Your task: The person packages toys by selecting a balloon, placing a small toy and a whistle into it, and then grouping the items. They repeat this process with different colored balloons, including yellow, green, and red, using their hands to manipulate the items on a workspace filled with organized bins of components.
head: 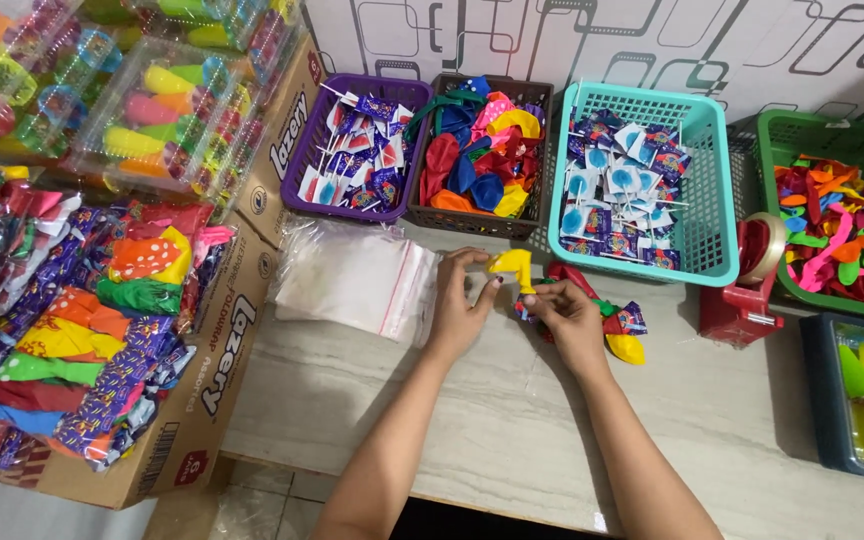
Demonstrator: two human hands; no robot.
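My left hand [459,300] pinches the top of a yellow balloon [512,264] just above the pale stone table [512,430]. My right hand [570,318] grips the lower end of the same balloon together with a small bundle of wrapped lollipops and balloons [620,320] in red, green and yellow. A stack of clear zip bags [352,278] lies just left of my left hand.
Along the back stand a purple basket of lollipops [354,150], a dark basket of balloons [480,150], a teal basket of lollipops [642,180] and a green basket of balloons [832,230]. A red tape dispenser [747,285] sits right. Cardboard boxes of filled packets [82,330] stand left.
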